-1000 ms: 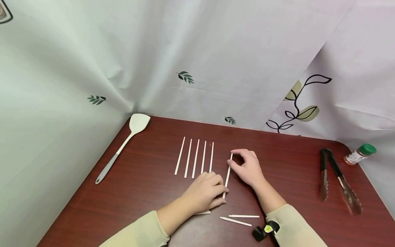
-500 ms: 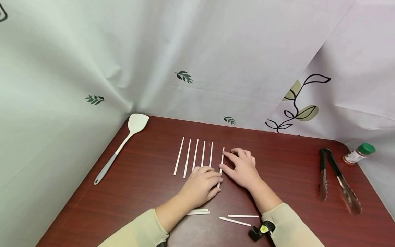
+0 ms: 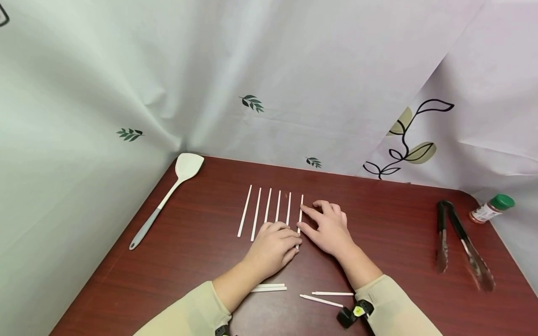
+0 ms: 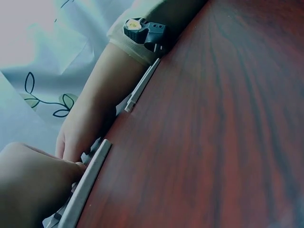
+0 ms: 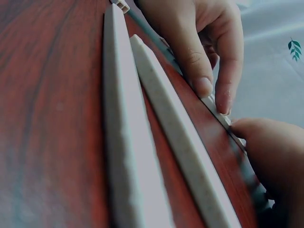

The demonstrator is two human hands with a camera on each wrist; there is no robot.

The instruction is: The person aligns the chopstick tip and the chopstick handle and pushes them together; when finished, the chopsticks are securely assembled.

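A slim white stick [image 3: 301,200] lies lengthwise on the table, at the right end of a row of several parallel white sticks [image 3: 256,214]. My left hand [image 3: 271,247], with curled fingers, holds its near end between thumb and fingers. The left palm covers the lower ends of some sticks in the row. My right hand [image 3: 329,228] comes from the right, and its index and thumb tips touch the same stick farther up. In the right wrist view, the left thumb [image 5: 202,85] and finger sit on the stick near the right thumb [image 5: 242,126].
White sticks [image 3: 269,289] lie crosswise below the left hand, and two others [image 3: 321,301] rest near the right wrist. A white spatula [image 3: 172,191] lies at the left. Metal tongs [image 3: 464,242] and a green-capped bottle [image 3: 487,211] stand at the right. Curtains enclose the table.
Both hands have moved the stick left and slightly away, closer to the row. The right fingertips have shifted from its far end down along its length.
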